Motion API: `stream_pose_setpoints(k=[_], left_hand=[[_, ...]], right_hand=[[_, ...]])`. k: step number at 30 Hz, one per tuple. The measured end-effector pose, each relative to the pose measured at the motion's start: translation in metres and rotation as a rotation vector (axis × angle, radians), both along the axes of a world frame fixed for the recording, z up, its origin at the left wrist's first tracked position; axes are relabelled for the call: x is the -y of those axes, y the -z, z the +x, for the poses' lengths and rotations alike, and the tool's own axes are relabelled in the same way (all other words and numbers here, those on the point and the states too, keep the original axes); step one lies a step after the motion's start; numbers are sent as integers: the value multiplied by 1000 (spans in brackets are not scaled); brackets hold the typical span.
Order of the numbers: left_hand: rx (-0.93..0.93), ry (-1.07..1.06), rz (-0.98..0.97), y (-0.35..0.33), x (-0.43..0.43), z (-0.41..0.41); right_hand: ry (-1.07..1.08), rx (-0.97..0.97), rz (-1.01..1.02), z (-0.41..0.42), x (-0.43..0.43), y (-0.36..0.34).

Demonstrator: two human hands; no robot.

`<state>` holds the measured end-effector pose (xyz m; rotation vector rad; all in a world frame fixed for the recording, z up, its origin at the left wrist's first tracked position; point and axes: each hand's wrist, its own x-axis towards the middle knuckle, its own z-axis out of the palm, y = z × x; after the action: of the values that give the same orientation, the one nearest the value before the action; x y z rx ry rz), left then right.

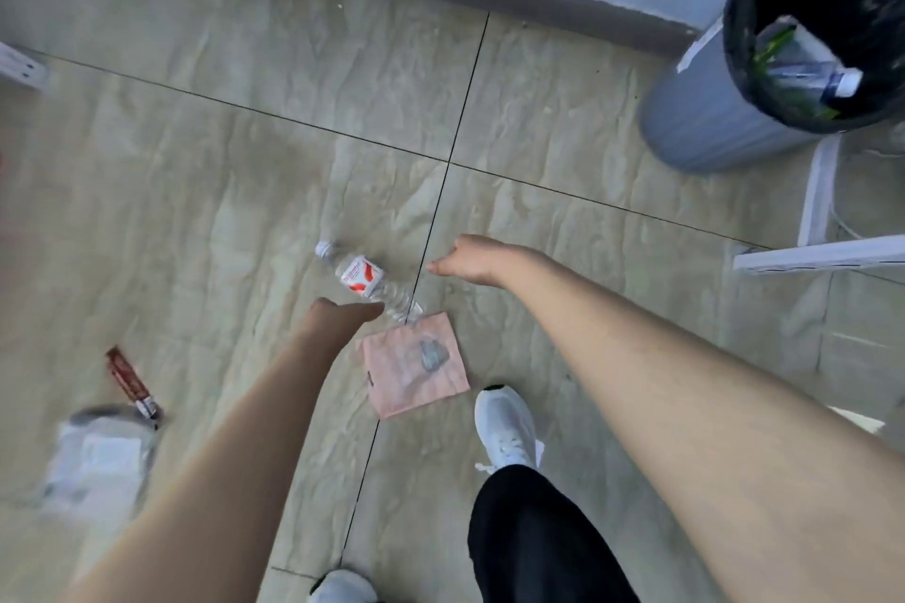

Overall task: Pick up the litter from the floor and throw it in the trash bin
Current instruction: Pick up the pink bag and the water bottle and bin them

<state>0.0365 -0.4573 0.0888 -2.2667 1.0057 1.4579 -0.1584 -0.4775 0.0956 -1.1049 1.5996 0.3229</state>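
Floor: one bottle (369, 280), one pink packet (414, 370), one red wrapper (131, 379), one white bag (98, 460), one bin (710, 113).

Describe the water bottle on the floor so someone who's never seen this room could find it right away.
Start at the floor where four tiles meet, then come toward the person's hands. The bottle lies on its side just left of the seam, touching the pink packet. It is the only clear piece of litter there, with a white cap and red-and-white label.

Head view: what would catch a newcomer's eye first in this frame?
Two bare forearms reach down over the tiled floor, the left hand and right hand either side of a clear plastic bottle lying on its side at centre. A pink packet lies just below it, by a white shoe. At top right stands a grey trash bin with a black liner, already holding litter.
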Motion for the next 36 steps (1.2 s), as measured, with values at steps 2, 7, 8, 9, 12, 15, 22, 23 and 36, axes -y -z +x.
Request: stream_pose_setpoints(k=[2, 7, 8, 9, 12, 15, 22, 23, 36], left_hand=[[11, -65, 25, 51, -12, 15], [30, -127, 68, 174, -63, 50], [21, -139, 76, 193, -75, 53], [15, -144, 74, 210, -85, 54], [54, -102, 39, 247, -106, 45], [180, 7, -93, 267, -114, 31], [143, 146, -199, 258, -118, 48], [74, 79, -196, 248, -115, 52], [-279, 76, -358, -11, -37, -71]], right_hand=[[34, 7, -17, 19, -3, 42], [51, -24, -98, 77, -9, 151], [52, -49, -120, 89, -12, 170], [58, -86, -144, 101, -16, 187], [55, -199, -217, 124, -31, 228], [64, -253, -320, 130, -38, 254], [161, -253, -355, 95, -40, 229], [171, -250, -357, 87, -39, 216], [557, -268, -375, -84, -16, -42]])
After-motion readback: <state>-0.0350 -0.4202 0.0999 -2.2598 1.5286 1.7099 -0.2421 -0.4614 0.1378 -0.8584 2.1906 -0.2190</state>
